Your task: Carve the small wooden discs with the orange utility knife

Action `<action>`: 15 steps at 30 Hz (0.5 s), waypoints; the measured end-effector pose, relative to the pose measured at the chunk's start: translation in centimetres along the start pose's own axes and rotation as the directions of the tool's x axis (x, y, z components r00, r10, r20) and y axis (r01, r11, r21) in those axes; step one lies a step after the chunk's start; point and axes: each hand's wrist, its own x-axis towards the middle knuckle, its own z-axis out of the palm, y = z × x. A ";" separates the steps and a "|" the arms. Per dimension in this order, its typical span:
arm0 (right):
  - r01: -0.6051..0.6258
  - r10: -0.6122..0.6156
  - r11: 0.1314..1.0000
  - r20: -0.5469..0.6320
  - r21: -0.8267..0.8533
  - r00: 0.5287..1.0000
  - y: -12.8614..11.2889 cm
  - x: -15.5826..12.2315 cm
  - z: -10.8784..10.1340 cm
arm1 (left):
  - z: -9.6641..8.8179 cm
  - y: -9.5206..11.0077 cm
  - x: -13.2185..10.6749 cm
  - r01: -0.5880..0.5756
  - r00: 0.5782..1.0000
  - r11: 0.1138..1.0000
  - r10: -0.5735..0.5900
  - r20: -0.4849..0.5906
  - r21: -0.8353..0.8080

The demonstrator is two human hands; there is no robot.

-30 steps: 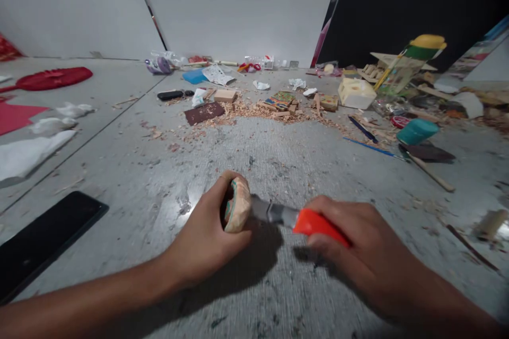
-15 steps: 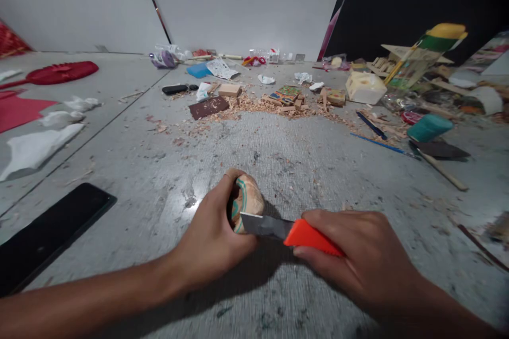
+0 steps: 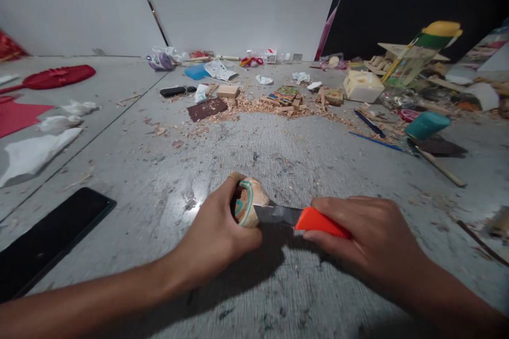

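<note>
The left hand (image 3: 217, 233) is curled tight around a small rounded wood piece (image 3: 248, 206) marked with teal lines, pinning it low over the grey floor (image 3: 278, 159), likely so it cannot roll. The right hand (image 3: 369, 243) is closed around the orange handle of a knife (image 3: 302, 218), whose blade meets the wood just beside the left fingertips. Wood shavings (image 3: 258, 108) lie well beyond both hands. No writing is legible.
</note>
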 end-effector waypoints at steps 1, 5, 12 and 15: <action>-0.012 0.012 1.000 0.011 -0.008 1.000 0.0 0.1 0.0 | 0.0 0.0 0.1 0.000 1.000 1.000 0.000 -0.007 0.005; -0.041 0.042 0.998 0.028 -0.056 0.999 -0.4 0.3 0.2 | 0.0 0.1 0.7 -0.004 0.999 0.999 0.006 -0.043 0.045; -0.304 0.285 0.927 -0.115 -0.219 0.952 3.6 -0.3 -2.4 | -0.6 0.2 -0.2 -0.099 0.991 0.993 0.104 -0.087 0.062; -0.579 0.474 0.766 -0.361 -0.279 0.803 7.2 -1.2 -5.2 | -0.5 -0.2 -1.0 -0.234 0.969 0.970 0.238 -0.072 0.064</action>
